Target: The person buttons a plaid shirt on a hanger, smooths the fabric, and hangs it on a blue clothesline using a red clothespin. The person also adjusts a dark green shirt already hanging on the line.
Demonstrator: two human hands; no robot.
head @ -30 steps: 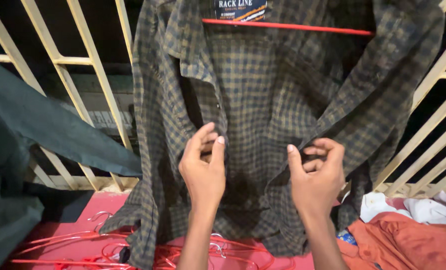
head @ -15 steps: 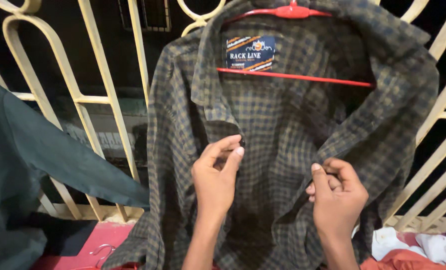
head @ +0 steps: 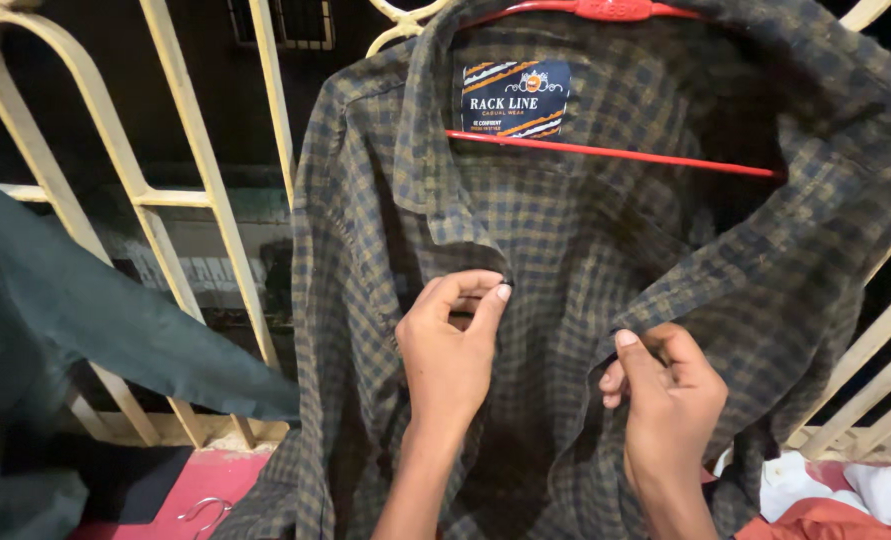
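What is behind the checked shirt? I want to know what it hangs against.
Behind the checked shirt, on its red hanger, cream metal railing bars show on both sides against darkness. The cloth hides whatever is directly behind.

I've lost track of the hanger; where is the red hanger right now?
In the head view, the red hanger sits top centre inside the checked shirt, hooked on the cream railing, above both hands.

Both my hands raised, fingers pinched.
My left hand (head: 451, 345) sits higher, thumb meeting forefinger; my right hand (head: 666, 395) curls lower.
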